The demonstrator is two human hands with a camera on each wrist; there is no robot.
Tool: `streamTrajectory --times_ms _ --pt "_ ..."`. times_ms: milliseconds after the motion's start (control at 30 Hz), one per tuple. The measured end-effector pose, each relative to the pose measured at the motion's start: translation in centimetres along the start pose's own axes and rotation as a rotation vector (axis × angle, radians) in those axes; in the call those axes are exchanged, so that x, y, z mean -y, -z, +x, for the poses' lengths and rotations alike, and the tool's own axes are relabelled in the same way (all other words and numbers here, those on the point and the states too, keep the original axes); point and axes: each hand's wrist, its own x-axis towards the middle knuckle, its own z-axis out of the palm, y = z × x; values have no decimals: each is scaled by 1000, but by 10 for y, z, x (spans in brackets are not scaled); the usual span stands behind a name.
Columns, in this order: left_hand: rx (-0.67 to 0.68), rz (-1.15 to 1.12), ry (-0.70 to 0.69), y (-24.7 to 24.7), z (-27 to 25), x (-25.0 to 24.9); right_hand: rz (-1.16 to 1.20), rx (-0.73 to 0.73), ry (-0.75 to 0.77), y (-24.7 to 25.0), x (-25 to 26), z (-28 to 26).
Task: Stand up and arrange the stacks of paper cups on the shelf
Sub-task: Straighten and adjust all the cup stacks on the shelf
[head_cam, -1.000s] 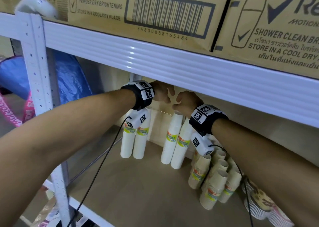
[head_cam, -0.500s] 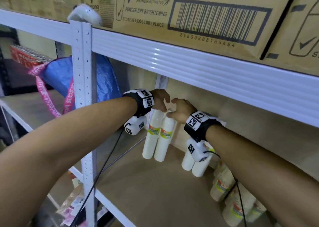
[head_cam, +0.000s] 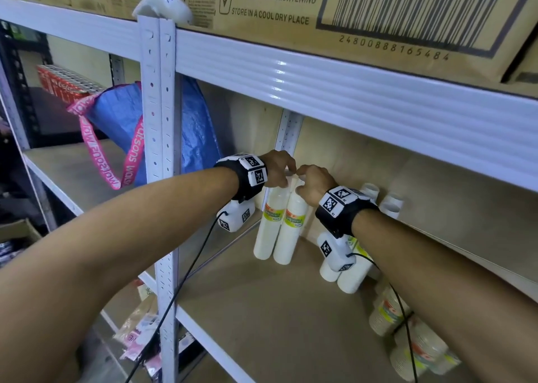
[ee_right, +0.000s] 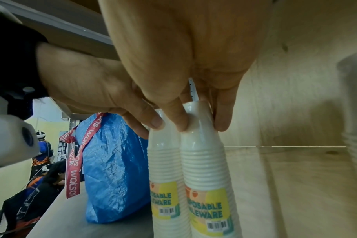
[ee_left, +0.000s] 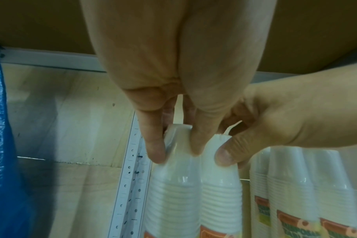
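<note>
Stockroom: metal shelving [head_cam: 157,150], Rexona cartons [head_cam: 378,10].

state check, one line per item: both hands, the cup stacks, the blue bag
Left hand: pinches top of left wrapped white cup stack, upright.
Right hand: pinches top of the adjacent wrapped white stack, upright, touching the first.
Loose brownish cup stacks: lying tilted.
Blue woven bag: upright, next bay.
</note>
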Motion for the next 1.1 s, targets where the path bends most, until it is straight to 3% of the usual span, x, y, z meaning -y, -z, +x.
streamTrajectory --times_ms 400,1100 --pt "44 15 -53 8 -5 -17 17 1 -48 17 -6 -25" --pt "219 -59 -219 -10 17 -123 -61 81 -274 85 -63 -87"
